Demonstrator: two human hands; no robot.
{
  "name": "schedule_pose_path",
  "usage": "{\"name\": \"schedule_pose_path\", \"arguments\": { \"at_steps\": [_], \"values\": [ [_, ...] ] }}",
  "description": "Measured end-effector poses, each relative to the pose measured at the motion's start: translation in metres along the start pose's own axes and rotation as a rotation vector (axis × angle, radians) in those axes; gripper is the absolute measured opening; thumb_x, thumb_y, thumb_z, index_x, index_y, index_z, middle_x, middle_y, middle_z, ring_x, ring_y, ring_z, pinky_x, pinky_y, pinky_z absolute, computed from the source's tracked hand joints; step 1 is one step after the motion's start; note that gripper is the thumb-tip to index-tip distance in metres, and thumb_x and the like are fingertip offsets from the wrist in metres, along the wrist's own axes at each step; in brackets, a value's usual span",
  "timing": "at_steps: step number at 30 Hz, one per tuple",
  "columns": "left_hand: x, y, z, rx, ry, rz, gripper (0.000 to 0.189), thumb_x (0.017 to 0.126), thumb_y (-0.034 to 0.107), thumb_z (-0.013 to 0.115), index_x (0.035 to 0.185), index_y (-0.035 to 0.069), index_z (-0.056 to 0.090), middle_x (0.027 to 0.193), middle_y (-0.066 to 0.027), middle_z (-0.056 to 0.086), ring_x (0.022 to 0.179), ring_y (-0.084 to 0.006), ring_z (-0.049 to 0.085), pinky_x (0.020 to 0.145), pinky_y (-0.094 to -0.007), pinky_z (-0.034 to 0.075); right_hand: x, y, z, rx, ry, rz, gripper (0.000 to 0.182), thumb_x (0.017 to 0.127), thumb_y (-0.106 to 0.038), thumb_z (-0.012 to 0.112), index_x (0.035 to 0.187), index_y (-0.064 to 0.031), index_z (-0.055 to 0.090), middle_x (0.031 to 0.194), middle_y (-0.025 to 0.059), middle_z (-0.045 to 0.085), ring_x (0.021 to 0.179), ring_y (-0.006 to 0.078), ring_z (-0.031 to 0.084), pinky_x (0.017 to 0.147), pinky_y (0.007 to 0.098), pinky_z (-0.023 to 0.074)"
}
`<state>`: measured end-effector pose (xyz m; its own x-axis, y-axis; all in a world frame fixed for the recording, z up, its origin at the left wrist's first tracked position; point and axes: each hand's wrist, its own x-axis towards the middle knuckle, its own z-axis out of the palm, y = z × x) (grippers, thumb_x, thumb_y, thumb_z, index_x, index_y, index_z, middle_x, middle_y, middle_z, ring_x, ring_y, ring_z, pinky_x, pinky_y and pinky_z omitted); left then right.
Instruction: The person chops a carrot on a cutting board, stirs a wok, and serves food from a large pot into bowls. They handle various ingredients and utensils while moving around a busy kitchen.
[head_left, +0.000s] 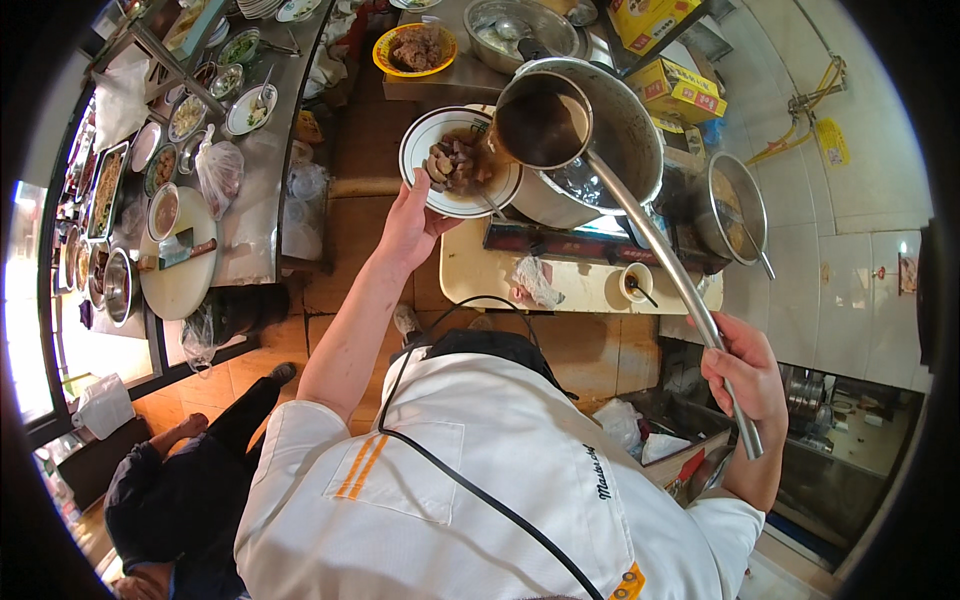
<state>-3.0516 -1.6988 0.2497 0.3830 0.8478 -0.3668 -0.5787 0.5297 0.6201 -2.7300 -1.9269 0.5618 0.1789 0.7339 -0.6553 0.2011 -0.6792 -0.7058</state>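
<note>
My left hand (412, 225) holds the rim of a white plate (415, 161) with dark stripes. Brown chunks of food (457, 165) in dark broth lie on it, and a utensil handle sticks out at its lower right edge. My right hand (742, 367) is closed round the long handle of a steel ladle (652, 232). The ladle's bowl holds dark brown liquid and is tilted at the plate's right edge, partly covering it. Behind and below the ladle stands a large metal pot (637, 127) on a stove (585, 238).
A cream table (472, 270) bears a crumpled cloth (536, 281) and a small cup (636, 283). At right is a pan (731, 210). On the left counter (251, 225), a cleaver (178, 247) lies on a round board (180, 281). Another person (180, 502) is at lower left.
</note>
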Motion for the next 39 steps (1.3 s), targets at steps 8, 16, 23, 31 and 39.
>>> {"name": "schedule_pose_path", "arguments": {
  "at_steps": [8,16,23,31,39],
  "values": [
    [-0.001,0.000,-0.004,-0.041,-0.063,0.001,0.051,0.111,0.046,0.044,0.150,0.014,0.039,0.145,-0.0109,0.057,0.126,-0.0268,0.064,0.102,-0.0448,0.059,-0.003,-0.002,0.008,-0.102,0.053,0.002,0.049,0.093,-0.006,0.055,0.141,0.0024,0.054,0.066,0.0001,0.052,0.041,0.0057,0.045,0.038,0.0220,0.0354],
    [0.001,-0.004,-0.007,-0.075,-0.055,-0.028,0.049,0.110,0.046,0.044,0.150,0.018,0.038,0.146,-0.0093,0.056,0.129,-0.0279,0.062,0.106,-0.0482,0.057,-0.004,0.001,0.007,-0.099,0.046,-0.021,0.051,0.094,0.001,0.058,0.144,0.0045,0.051,0.070,0.0025,0.055,0.044,0.0061,0.047,0.039,0.0224,0.0363],
    [0.002,-0.007,-0.010,-0.089,-0.058,-0.032,0.050,0.109,0.047,0.045,0.149,0.017,0.040,0.144,-0.0102,0.058,0.127,-0.0283,0.063,0.105,-0.0484,0.057,-0.004,0.002,0.009,-0.133,0.060,-0.046,0.051,0.095,0.004,0.059,0.145,0.0045,0.051,0.071,0.0013,0.055,0.046,0.0052,0.047,0.041,0.0227,0.0370],
    [0.003,-0.011,-0.013,-0.102,-0.077,-0.012,0.055,0.108,0.050,0.047,0.149,0.014,0.041,0.142,-0.0115,0.060,0.125,-0.0289,0.065,0.105,-0.0483,0.058,-0.003,0.009,0.009,-0.184,0.083,-0.087,0.053,0.094,0.005,0.059,0.146,0.0040,0.051,0.070,0.0011,0.056,0.047,0.0051,0.047,0.041,0.0229,0.0368],
    [-0.004,-0.013,-0.006,-0.077,-0.038,0.009,0.067,0.106,0.055,0.047,0.152,0.007,0.040,0.144,-0.0139,0.058,0.128,-0.0302,0.063,0.107,-0.0475,0.056,0.009,0.025,-0.014,0.147,0.035,-0.099,0.050,0.093,-0.002,0.054,0.143,0.0081,0.053,0.066,0.0045,0.055,0.040,0.0073,0.045,0.035,0.0225,0.0353]
  ]
}}
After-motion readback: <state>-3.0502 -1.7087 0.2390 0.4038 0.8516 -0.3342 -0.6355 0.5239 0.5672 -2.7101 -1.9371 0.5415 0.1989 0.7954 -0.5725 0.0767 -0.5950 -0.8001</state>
